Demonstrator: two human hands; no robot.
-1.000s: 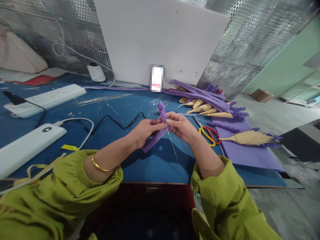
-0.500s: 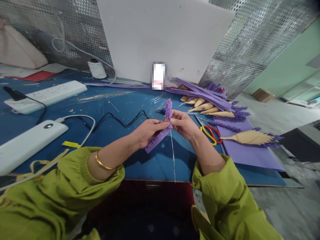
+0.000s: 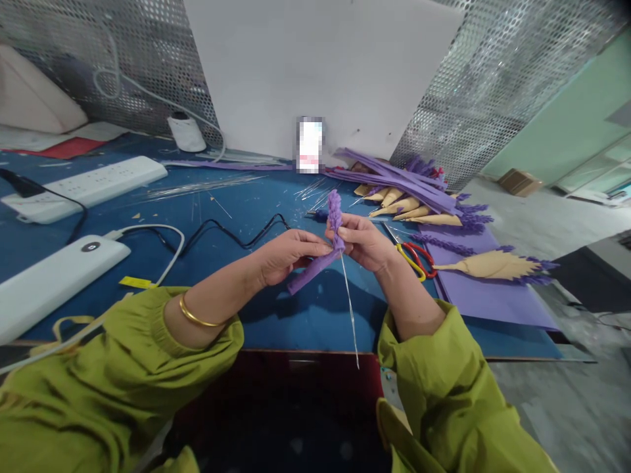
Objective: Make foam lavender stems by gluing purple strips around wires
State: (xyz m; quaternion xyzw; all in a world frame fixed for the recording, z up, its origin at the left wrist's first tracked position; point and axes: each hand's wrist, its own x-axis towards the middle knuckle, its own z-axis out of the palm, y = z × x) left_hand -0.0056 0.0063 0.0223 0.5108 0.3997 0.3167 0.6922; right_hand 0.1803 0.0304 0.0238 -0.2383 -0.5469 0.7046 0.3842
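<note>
My right hand pinches a purple paper lavender flower near its lower end, holding it nearly upright above the blue table. A thin wire stem hangs down from the flower, slanting to the right. My left hand is closed on a purple paper strip, thumb on top, close to where the strip meets the flower's base. The strip's free end points down and left. Red and yellow handled scissors lie just right of my right hand.
Purple paper sheets lie at the right, with a tan-wrapped lavender bunch on them. More wrapped bunches and purple strips sit behind. Loose wires, a power strip, a white device and a black cable occupy the left.
My left hand has slid slightly left along the strip, away from the flower. The wire stem has swung toward the right, and the view has shifted a little.
</note>
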